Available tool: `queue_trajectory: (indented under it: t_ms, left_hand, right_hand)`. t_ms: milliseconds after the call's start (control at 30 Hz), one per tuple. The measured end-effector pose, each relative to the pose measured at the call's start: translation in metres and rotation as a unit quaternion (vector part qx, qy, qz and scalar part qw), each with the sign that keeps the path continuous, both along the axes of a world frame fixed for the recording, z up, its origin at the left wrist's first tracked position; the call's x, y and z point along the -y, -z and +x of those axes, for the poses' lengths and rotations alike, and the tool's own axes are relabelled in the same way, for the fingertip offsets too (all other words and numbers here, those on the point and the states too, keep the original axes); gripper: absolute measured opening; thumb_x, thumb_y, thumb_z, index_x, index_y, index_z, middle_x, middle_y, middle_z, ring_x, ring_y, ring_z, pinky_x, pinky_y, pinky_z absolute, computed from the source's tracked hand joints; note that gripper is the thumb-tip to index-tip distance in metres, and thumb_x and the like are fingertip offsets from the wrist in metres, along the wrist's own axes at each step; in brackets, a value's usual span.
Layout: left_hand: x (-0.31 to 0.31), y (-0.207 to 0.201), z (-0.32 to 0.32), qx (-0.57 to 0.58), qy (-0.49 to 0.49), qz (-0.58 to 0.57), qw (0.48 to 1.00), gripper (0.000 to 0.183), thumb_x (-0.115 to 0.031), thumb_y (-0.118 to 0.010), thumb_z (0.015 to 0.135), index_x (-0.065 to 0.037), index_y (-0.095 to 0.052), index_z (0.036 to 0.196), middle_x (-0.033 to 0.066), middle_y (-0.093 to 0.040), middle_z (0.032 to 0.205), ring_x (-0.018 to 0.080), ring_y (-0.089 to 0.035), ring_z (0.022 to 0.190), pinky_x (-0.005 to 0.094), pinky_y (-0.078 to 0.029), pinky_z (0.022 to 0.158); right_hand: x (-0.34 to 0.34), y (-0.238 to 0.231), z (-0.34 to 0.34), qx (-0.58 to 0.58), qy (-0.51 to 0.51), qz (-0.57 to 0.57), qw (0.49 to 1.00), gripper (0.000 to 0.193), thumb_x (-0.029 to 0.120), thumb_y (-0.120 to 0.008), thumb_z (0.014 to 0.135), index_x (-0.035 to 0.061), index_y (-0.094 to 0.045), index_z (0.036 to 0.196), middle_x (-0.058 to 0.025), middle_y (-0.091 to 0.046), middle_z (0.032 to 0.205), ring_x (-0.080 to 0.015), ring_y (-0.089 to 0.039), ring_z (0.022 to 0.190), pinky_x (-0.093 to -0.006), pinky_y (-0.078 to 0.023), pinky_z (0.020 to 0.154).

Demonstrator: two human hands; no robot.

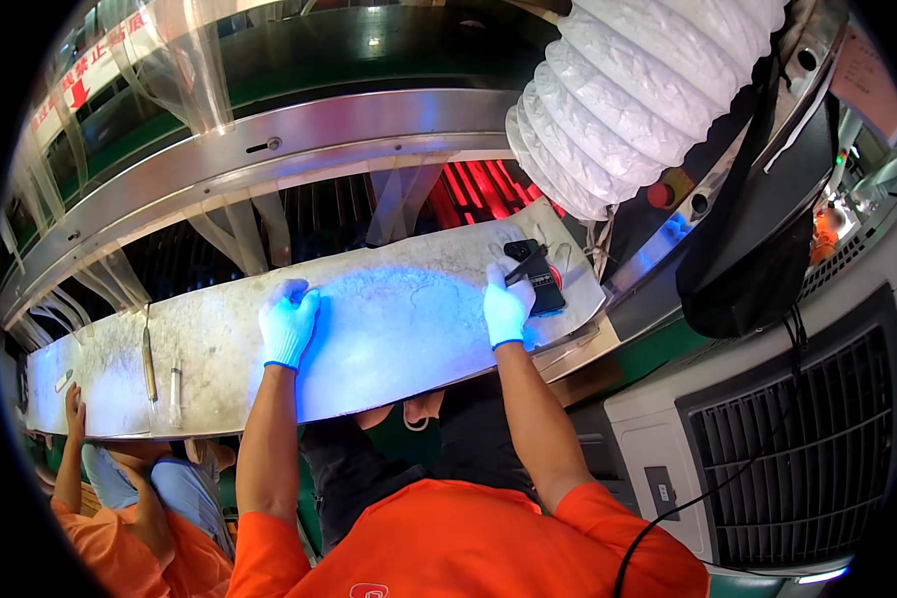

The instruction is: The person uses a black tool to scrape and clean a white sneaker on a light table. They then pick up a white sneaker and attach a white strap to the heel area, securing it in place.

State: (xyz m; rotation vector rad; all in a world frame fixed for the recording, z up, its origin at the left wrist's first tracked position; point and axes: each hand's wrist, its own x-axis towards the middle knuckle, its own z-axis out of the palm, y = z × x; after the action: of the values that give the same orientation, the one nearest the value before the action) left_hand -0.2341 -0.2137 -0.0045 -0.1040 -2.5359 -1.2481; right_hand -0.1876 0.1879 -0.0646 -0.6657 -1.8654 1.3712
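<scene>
Right hand (509, 305) at the black device (549, 291), left hand (289, 325) left of it; can't tell either grip! Light touch works best.

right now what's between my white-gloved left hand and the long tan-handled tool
In the head view, a pale thin syringe, nearer the tool than your hand.

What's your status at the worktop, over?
Left hand over pale worktop, fingers curled. Right hand at black phone-like device, grip unclear. White ribbed duct hangs beyond the device, apart from both hands.
</scene>
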Motion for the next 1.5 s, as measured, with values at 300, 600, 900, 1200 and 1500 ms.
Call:
queue_trajectory:
  t_ms: [300,600,900,1200,1500]
  left_hand:
    - [-0.003,-0.007,0.005,0.025,0.013,-0.007,1.0,0.041,-0.03,-0.08,0.097,-0.001,-0.077,0.125,0.0179,-0.083,0.104,0.0262,-0.08,0.092,0.0389,-0.063,0.088]
    - [-0.065,-0.047,0.025,0.27,0.34,0.32,0.842,0.085,-0.004,-0.088,0.089,-0.002,-0.047,0.164,0.017,-0.069,0.133,0.025,-0.072,0.109,0.045,-0.066,0.091]
    - [-0.094,-0.02,0.02,0.271,0.339,0.474,0.766,0.034,-0.012,-0.079,0.099,-0.001,-0.067,0.129,0.0087,-0.072,0.101,0.0216,-0.071,0.095,0.04,-0.062,0.092]
    - [-0.083,-0.005,0.012,0.225,0.211,0.47,0.827,0.021,-0.009,-0.069,0.11,0.0,-0.07,0.128,0.0055,-0.069,0.091,0.0142,-0.063,0.074,0.0321,-0.055,0.068]
    - [-0.056,0.013,-0.017,0.208,0.197,0.516,0.807,0.025,-0.027,-0.066,0.114,-0.004,-0.073,0.123,0.0037,-0.07,0.085,0.0122,-0.059,0.064,0.0284,-0.048,0.056]
  right_hand:
    - [0.064,-0.03,0.009,-0.061,-0.13,0.131,0.981,0.028,0.034,-0.082,0.1,0.0074,-0.08,0.109,-0.0175,-0.08,0.105,-0.0348,-0.079,0.098,-0.0433,-0.061,0.085]
    - [0.096,-0.059,0.012,0.099,-0.252,0.266,0.925,0.027,0.018,-0.089,0.088,0.0086,-0.081,0.112,-0.0172,-0.077,0.113,-0.0399,-0.076,0.106,-0.0469,-0.061,0.091]
    - [0.093,-0.046,0.008,0.059,-0.273,0.366,0.888,0.041,0.029,-0.087,0.082,0.0131,-0.075,0.119,-0.0148,-0.075,0.115,-0.0394,-0.071,0.113,-0.0531,-0.057,0.098]
    - [0.096,-0.043,0.01,0.041,-0.242,0.42,0.874,0.04,0.028,-0.083,0.084,0.0085,-0.074,0.118,-0.0122,-0.072,0.119,-0.0342,-0.064,0.12,-0.0495,-0.054,0.104]
    - [0.096,-0.04,0.008,0.051,-0.249,0.409,0.876,0.052,0.027,-0.085,0.082,0.0075,-0.072,0.128,-0.0128,-0.071,0.123,-0.0347,-0.064,0.119,-0.0498,-0.053,0.106]
